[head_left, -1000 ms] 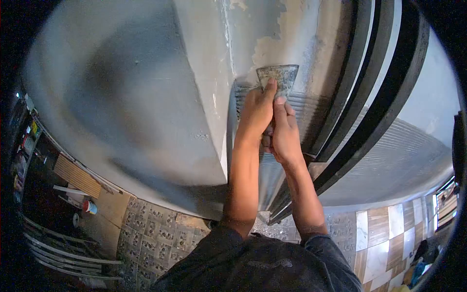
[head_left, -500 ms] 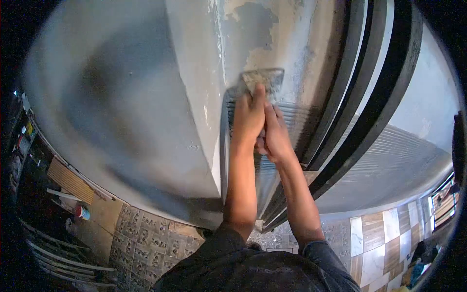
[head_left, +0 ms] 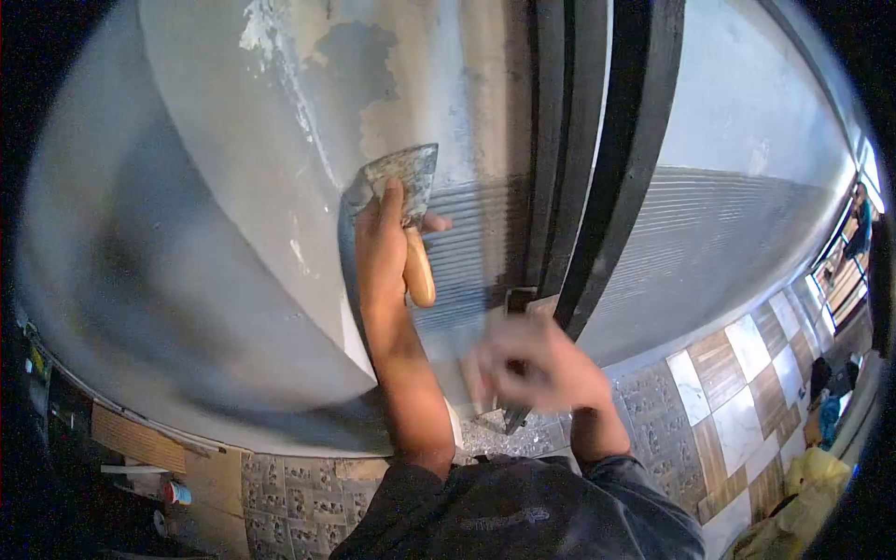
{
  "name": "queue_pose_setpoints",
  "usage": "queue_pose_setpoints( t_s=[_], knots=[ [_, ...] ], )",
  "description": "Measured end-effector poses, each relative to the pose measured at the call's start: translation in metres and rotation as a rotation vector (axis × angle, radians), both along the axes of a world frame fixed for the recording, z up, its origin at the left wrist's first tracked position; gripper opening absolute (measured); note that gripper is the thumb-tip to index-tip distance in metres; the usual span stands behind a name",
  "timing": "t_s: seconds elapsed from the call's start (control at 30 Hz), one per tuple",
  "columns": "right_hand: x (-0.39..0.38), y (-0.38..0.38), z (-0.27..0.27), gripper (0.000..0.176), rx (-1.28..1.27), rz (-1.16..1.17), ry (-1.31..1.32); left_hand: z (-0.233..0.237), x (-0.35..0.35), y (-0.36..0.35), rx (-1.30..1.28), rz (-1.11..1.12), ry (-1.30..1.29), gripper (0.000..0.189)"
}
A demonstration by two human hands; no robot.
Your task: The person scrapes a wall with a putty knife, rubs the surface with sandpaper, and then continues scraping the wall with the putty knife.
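The person's left hand (head_left: 383, 247) was found clamped on a scraper (head_left: 403, 177), the thumb laid along the front of the metal blade and fingertips showing past its far edge. The scraper was located in front of the wall (head_left: 271, 177), its wide edge directed up and away from the person. Its wooden handle (head_left: 420, 271) pointed down toward the person, beside the palm. Whether the blade touched the wall could not be told.

The right hand (head_left: 546, 364) was recorded off the scraper, lower and to the right, near the foot of the dark bars (head_left: 635, 140). It was blurred; its fingers appeared to be partly curled, but whether they stood apart or together could not be told.

The wall bore an uneven dark grey patch (head_left: 359, 61) above the scraper and a ribbed strip (head_left: 467, 252) behind and to the right of the handle. The dark bars ran upright to the right of that strip. Patterned tiles (head_left: 737, 420) covered the floor at lower right, with a yellowish cloth (head_left: 812, 485) nearby. A small bucket (head_left: 177, 493) stood at lower left.
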State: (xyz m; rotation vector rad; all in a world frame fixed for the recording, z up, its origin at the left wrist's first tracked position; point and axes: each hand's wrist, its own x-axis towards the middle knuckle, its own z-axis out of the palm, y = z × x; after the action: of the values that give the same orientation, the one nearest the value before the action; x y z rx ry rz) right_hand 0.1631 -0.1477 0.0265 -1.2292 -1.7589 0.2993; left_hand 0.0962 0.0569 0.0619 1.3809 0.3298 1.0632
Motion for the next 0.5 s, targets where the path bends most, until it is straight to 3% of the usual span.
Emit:
queue_pose_setpoints(
  t_s=[0.03,0.1,0.17,0.2,0.5],
  knots=[
    [0.001,-0.016,0.001,0.017,-0.063,0.361,0.045,0.002,0.001,-0.002,0.034,0.015,-0.016,0.040],
    [-0.017,-0.025,0.008,0.017,0.056,0.972,0.063,0.002,0.006,-0.012,-0.078,0.019,-0.051,0.039],
    [-0.031,-0.034,0.021,0.013,0.070,1.137,-0.050,-0.003,0.011,-0.015,-0.131,0.032,-0.050,0.038],
    [-0.034,-0.037,0.017,0.021,0.078,1.162,0.063,-0.005,0.014,-0.017,-0.134,0.024,-0.048,0.038],
    [-0.050,-0.023,0.002,0.016,0.146,1.279,0.133,-0.017,0.020,-0.016,-0.131,-0.036,-0.040,0.040]
  ],
)
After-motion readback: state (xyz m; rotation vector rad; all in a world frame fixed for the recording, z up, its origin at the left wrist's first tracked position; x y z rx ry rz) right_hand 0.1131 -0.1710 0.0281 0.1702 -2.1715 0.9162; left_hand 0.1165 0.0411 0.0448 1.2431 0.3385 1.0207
